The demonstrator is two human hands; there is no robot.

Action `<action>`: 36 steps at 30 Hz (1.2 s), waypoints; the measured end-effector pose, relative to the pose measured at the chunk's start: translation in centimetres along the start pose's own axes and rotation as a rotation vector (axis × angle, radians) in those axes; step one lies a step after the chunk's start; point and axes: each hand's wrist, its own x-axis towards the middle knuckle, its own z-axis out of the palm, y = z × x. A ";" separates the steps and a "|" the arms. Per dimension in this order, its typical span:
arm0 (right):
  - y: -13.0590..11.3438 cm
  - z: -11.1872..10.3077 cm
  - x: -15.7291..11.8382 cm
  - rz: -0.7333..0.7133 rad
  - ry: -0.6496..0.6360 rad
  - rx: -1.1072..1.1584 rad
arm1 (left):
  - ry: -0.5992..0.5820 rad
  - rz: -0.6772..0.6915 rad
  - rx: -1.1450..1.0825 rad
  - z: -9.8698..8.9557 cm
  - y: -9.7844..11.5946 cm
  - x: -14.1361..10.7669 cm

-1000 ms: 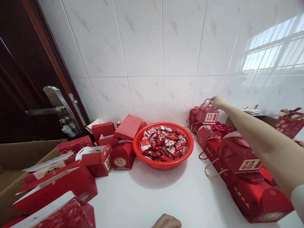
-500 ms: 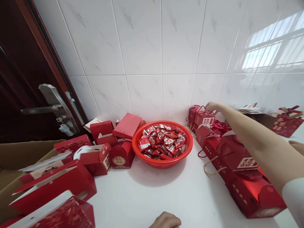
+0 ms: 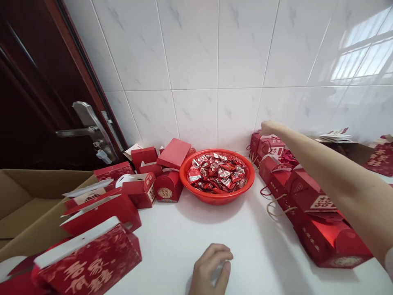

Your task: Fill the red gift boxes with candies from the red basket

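My left hand (image 3: 211, 268) hovers over the white table at the bottom middle. Its fingers are loosely curled, with a gap to the thumb and nothing held. From the right edge my right arm stretches across to the far red gift boxes by the wall. My right hand (image 3: 267, 127) is at the top of a red gift box (image 3: 255, 142) there; its fingers are mostly hidden, so their grip is unclear. Just in front stands another red box with a white patterned label (image 3: 275, 152). Between the two rows of boxes, a red plastic basket (image 3: 217, 199) holds many red-wrapped sweets (image 3: 219, 174).
Red boxes with rope handles (image 3: 319, 241) line the right side. More red boxes (image 3: 101, 258), several with open tops, stand on the left beside an open cardboard carton (image 3: 18, 205). A tiled wall and a door with a metal handle (image 3: 76, 132) lie behind.
The view has shifted, with the scene now further right. My left hand has come further into view, thumb and fingers apart. My right hand has moved slightly left and back over the far boxes.
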 end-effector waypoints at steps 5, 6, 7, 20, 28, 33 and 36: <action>-7.1 0.4 -1.7 -0.090 0.042 0.241 | 0.050 0.017 0.229 -3.4 2.7 1.9; -8.6 0.7 -2.7 -0.149 0.058 0.367 | 0.097 0.044 0.282 -4.3 3.3 2.3; -10.1 1.0 -3.9 -0.215 0.061 0.485 | 0.156 0.064 0.337 -5.2 3.9 2.6; -12.5 2.3 -20.2 -0.789 -0.267 0.852 | 0.787 -0.391 1.000 -16.8 7.6 3.3; -8.5 3.6 -21.8 -0.672 -0.287 0.893 | 0.755 -0.439 0.835 -16.5 7.5 3.0; -7.3 5.6 -23.2 -0.619 -0.377 0.941 | 0.630 -0.171 0.545 -13.6 8.3 4.3; -7.1 7.3 -24.0 -0.599 -0.398 0.997 | 0.539 -0.049 0.388 -11.2 8.1 6.0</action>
